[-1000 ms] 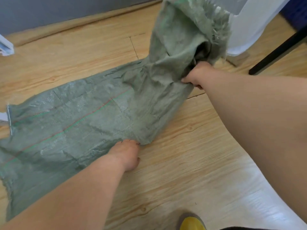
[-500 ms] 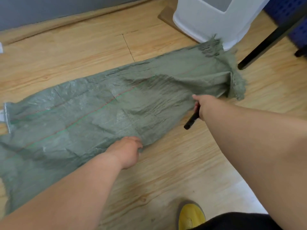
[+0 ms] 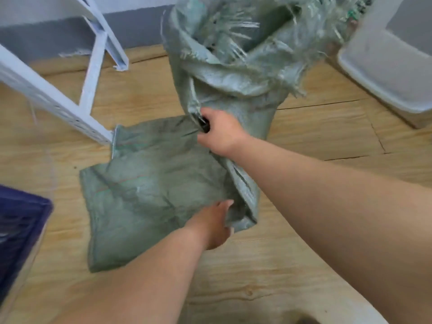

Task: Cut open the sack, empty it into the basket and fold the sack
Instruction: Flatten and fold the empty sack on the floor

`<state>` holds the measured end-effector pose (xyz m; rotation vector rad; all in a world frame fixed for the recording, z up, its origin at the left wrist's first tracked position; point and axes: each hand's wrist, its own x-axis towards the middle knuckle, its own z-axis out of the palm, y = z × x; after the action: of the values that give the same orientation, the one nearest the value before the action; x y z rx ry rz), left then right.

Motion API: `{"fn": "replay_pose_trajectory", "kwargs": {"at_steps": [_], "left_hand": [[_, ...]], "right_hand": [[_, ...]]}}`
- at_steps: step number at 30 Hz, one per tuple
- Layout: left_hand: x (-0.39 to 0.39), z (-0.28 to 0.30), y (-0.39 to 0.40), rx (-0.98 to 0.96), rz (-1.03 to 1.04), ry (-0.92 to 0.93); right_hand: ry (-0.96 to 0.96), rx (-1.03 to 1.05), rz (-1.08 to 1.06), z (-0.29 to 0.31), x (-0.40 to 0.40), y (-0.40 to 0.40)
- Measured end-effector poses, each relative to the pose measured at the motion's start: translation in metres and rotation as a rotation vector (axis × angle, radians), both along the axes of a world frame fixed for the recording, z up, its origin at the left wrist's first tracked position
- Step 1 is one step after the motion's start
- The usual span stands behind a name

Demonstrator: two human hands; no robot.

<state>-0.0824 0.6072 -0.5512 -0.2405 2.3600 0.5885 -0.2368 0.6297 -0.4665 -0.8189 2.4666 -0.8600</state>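
Note:
The green woven sack [image 3: 149, 183] lies half flat on the wooden floor, and its frayed open end [image 3: 233, 43] is raised up and back. My right hand [image 3: 222, 134] grips that raised part together with a black tool handle [image 3: 204, 123]. My left hand [image 3: 215, 225] pinches the sack's near edge at the fold, low against the floor. A white basket [image 3: 385, 73] stands at the right, apart from the sack.
A white metal frame [image 3: 93, 66] slants across the upper left, one leg touching the sack's far corner. A dark blue crate [image 3: 21, 230] sits at the left edge. A grey wall runs along the back.
My right hand has lifted the frayed end off the floor and swung it left over the flat part. The view turned left, showing the metal frame and the blue crate.

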Motion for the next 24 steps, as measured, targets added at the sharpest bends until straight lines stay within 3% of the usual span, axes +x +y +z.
{"fn": "replay_pose_trajectory", "kwargs": {"at_steps": [2,5,9,11,14,16,18,20,22,24], "left_hand": [[0.016,0.005,-0.033,0.028,0.269,0.039],[0.054,0.001,-0.101,0.059,0.897,0.146],[0.115,0.011,-0.165,0.447,1.873,0.374],[0.137,0.014,-0.178,0.608,2.142,0.449],[0.143,0.014,-0.181,0.6,2.186,0.436],[0.133,0.014,-0.178,0.393,2.072,0.317],[0.117,0.012,-0.178,-0.003,1.719,0.265],[0.104,0.009,-0.177,-0.212,1.3,0.381],[0.097,0.009,-0.18,-0.111,1.189,0.45],[0.099,0.014,-0.175,0.032,1.364,0.589]], "right_hand": [[0.021,0.063,0.249,0.002,0.039,-0.035],[0.024,0.192,0.511,-0.004,0.091,-0.071],[-0.034,0.331,0.665,-0.025,0.139,-0.091],[-0.118,0.395,0.697,-0.035,0.148,-0.088],[-0.261,0.388,0.588,-0.043,0.143,-0.076],[-0.25,0.368,0.451,-0.049,0.134,-0.064],[-0.182,0.44,0.374,-0.057,0.127,-0.05],[-0.15,0.531,0.334,-0.064,0.126,-0.036],[-0.144,0.584,0.276,-0.07,0.128,-0.024],[-0.129,0.632,0.251,-0.077,0.131,-0.015]]}}
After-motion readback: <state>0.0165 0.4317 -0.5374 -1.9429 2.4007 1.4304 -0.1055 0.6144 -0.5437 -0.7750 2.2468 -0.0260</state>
